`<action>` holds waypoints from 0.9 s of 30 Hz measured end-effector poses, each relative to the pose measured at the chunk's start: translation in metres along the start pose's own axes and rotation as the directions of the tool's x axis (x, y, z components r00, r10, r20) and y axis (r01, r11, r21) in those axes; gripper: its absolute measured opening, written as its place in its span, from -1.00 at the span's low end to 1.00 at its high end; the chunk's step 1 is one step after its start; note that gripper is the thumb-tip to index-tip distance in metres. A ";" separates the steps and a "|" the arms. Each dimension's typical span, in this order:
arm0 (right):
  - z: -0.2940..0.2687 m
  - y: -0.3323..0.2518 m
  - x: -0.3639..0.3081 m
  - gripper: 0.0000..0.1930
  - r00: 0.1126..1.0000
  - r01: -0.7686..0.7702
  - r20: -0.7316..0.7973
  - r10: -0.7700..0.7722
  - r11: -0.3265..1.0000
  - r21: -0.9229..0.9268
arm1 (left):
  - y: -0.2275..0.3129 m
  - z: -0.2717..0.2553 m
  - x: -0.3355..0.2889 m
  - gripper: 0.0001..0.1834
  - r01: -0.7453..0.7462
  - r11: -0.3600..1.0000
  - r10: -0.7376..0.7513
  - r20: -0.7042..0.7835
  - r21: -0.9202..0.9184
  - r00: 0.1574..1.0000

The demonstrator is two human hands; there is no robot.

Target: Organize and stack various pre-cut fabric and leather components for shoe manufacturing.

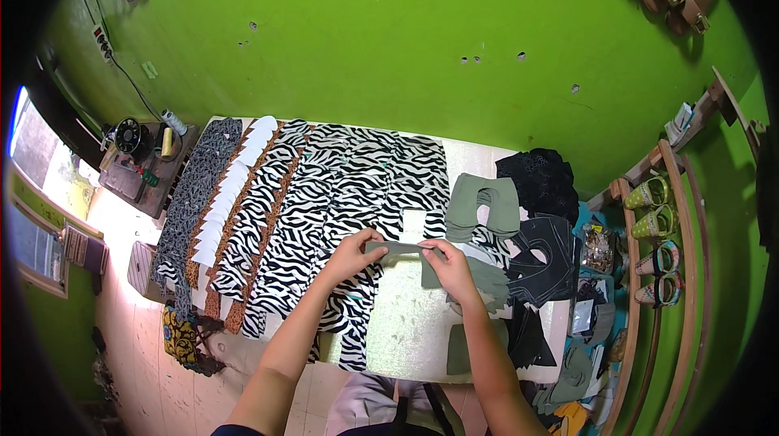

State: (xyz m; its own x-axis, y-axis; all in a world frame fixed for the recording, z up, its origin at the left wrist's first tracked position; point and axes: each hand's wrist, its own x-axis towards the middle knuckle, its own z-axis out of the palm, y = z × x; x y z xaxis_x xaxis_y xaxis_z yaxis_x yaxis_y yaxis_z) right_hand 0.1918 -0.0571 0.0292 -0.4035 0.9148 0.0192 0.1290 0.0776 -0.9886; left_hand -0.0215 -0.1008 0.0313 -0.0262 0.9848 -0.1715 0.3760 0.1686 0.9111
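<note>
Head view, looking down on a pale tabletop (406, 330) set against a bright green wall (389, 38). Left hand (354, 253) and right hand (449, 267) each pinch one end of a grey-green fabric strip (399, 250), fingers closed on it, holding it stretched level between them just above the bare middle of the tabletop. Zebra-print fabric pieces (324, 200) lie in overlapping rows over the left and centre of the tabletop, touching one another; a row of white cut pieces (231, 188) runs along them further left, beside dark speckled pieces (191, 192). Just right of the right hand lies a stack of grey-green cut pieces (484, 202), and beyond it black fabric pieces (542, 261). A sewing machine (134, 144) stands on a small stand off the tabletop's left end. Sandals (653, 221) sit on a curved wooden rack (690, 257) at the right.
</note>
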 end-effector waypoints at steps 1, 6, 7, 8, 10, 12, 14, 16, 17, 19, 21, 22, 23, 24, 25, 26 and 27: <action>-0.001 0.004 -0.003 -0.84 0.979 -0.205 0.000 0.206 0.975 0.085 | -0.006 0.005 -0.001 -0.75 0.016 0.999 -0.017 -0.028 -0.028 0.999; 0.015 0.044 -0.009 -0.80 0.960 -0.263 -0.156 0.234 0.944 -0.198 | -0.050 0.026 0.003 -0.71 0.053 0.993 -0.032 -0.190 0.106 0.981; 0.013 0.057 -0.010 -0.80 0.958 -0.245 -0.219 0.186 0.927 -0.284 | -0.030 0.029 0.003 -0.70 0.160 0.981 -0.144 -0.138 0.112 0.980; 0.009 0.071 -0.011 -0.80 0.952 -0.233 -0.276 0.133 0.900 -0.369 | -0.033 0.038 0.009 -0.70 0.139 0.980 -0.119 -0.140 0.141 0.983; 0.013 0.070 -0.010 -0.81 0.946 -0.241 -0.300 0.125 0.890 -0.388 | -0.032 0.041 0.008 -0.72 0.128 0.976 -0.096 -0.181 0.175 0.979; 0.015 0.069 -0.006 -0.81 0.949 -0.201 -0.310 0.060 0.871 -0.448 | -0.033 0.044 0.013 -0.75 0.108 0.981 -0.073 -0.205 0.164 0.976; 0.016 0.071 -0.006 -0.82 0.945 -0.218 -0.320 0.072 0.868 -0.447 | -0.036 0.048 0.012 -0.74 0.107 0.974 -0.068 -0.195 0.200 0.979; 0.016 0.073 -0.006 -0.82 0.949 -0.195 -0.312 0.040 0.852 -0.486 | -0.036 0.049 0.011 -0.74 0.092 0.966 -0.045 -0.195 0.243 0.980; 0.016 0.074 -0.007 -0.82 0.949 -0.197 -0.312 0.042 0.851 -0.486 | -0.036 0.050 0.010 -0.73 0.077 0.955 -0.019 -0.199 0.286 0.980; 0.015 0.076 -0.009 -0.82 0.947 -0.206 -0.318 0.044 0.843 -0.497 | -0.034 0.052 0.007 -0.73 0.097 0.958 -0.044 -0.196 0.269 0.980; 0.015 0.077 -0.013 -0.83 0.945 -0.198 -0.324 0.038 0.856 -0.477 | -0.031 0.053 0.004 -0.73 0.118 0.960 -0.068 -0.197 0.254 0.978; 0.015 0.077 -0.014 -0.83 0.943 -0.188 -0.331 0.031 0.870 -0.455 | -0.029 0.054 0.003 -0.71 0.142 0.964 -0.096 -0.204 0.225 0.974; 0.014 0.078 -0.014 -0.83 0.943 -0.188 -0.330 0.031 0.871 -0.454 | -0.028 0.054 0.002 -0.70 0.165 0.967 -0.123 -0.211 0.195 0.970; 0.013 0.078 -0.014 -0.82 0.945 -0.167 -0.326 0.009 0.872 -0.461 | -0.028 0.054 0.002 -0.70 0.166 0.967 -0.124 -0.210 0.194 0.970; 0.012 0.078 -0.015 -0.82 0.947 -0.145 -0.321 -0.015 0.872 -0.468 | -0.028 0.055 0.003 -0.70 0.150 0.966 -0.102 -0.223 0.210 0.969; 0.011 0.078 -0.015 -0.82 0.947 -0.146 -0.322 -0.014 0.871 -0.468 | -0.029 0.056 0.004 -0.70 0.134 0.965 -0.079 -0.236 0.227 0.968; 0.012 0.071 -0.014 -0.80 0.954 -0.137 -0.296 -0.047 0.810 -0.570 | -0.030 0.055 0.005 -0.73 0.101 0.915 0.000 -0.251 0.390 0.968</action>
State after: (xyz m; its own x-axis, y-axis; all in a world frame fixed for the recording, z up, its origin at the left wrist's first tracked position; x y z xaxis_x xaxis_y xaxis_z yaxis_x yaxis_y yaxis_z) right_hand 0.1954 -0.0693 -0.0434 -0.1228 0.9864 0.1089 0.6762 0.1634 -0.7184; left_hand 0.0178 -0.1036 -0.0177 -0.2582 0.9634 -0.0717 0.7026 0.2382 0.6705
